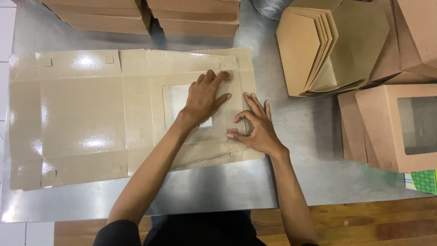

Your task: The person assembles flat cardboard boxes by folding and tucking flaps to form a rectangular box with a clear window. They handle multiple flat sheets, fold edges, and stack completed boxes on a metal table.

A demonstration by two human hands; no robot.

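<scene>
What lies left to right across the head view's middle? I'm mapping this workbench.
Flat glossy box blank → left hand → right hand → bare metal table → windowed brown box.

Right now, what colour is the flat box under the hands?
Light brown flat box, shiny in places; head view.

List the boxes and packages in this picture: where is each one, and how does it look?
Flat box blank: spread on the metal table, glossy beige, with a clear window; left hand and right hand press on it.
Folded flat boxes: top edge, brown stacks.
Nested brown pieces: upper right, angular.
Window box: right edge, brown.
Green patterned package: lower right corner.
</scene>
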